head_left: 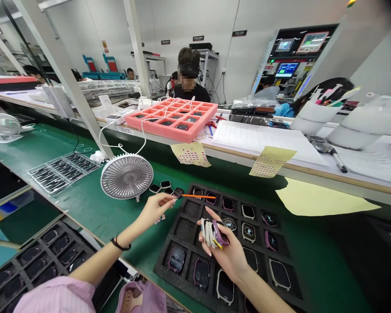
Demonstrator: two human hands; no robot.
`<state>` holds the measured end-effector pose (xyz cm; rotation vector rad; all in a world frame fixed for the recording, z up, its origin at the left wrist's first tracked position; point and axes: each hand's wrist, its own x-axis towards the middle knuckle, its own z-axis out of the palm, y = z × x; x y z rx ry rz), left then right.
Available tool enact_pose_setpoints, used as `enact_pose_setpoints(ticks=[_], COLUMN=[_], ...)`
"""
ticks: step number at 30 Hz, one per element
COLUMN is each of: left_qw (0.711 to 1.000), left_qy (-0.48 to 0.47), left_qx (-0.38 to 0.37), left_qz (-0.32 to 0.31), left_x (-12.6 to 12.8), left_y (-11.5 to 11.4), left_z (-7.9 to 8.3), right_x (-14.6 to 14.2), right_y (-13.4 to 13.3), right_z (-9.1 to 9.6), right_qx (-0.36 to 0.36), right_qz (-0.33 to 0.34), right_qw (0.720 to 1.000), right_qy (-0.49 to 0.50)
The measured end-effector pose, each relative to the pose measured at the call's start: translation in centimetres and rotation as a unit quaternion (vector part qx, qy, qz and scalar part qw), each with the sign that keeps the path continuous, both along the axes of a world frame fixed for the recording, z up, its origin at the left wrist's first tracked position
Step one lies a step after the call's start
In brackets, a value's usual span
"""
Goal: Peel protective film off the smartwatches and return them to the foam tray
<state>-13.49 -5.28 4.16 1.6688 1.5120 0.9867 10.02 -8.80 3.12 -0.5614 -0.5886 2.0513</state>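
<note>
Fingers of the right hand (226,250) curl around a bunch of pale and purple watch cases (210,233), gripping it over a black foam tray (184,228). The left hand's (158,208) thumb and fingertips come together just beside a dark watch (178,192) and near an orange strip (198,196); whether they grip either, I cannot tell. More watches (165,184) lie beyond on the green bench (117,217), next to a fan (127,176). Two yellow notes (191,154) (273,161) carry rows of small marks, unreadable, like the shelf-edge label (125,130) and dark wall signs (239,33).
</note>
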Motion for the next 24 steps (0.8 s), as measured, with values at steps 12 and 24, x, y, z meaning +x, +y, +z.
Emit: enact_pose_setpoints(ticks=[12, 24], left_qw=[0.935, 0.952], left_qy=[-0.331, -0.279], left_qx=[0.126, 0.130], left_qz=[-0.035, 0.001], left_x=[15.4, 18.6], left_y=[-3.8, -4.4], left_z=[3.3, 2.6], right_x=[1.9, 2.4], right_y=[-1.7, -2.7], right_z=[3.4, 2.3], right_qx=[0.073, 0.135], right_qz=[-0.302, -0.429], right_qw=[0.946, 0.889], right_qy=[-0.092, -0.085])
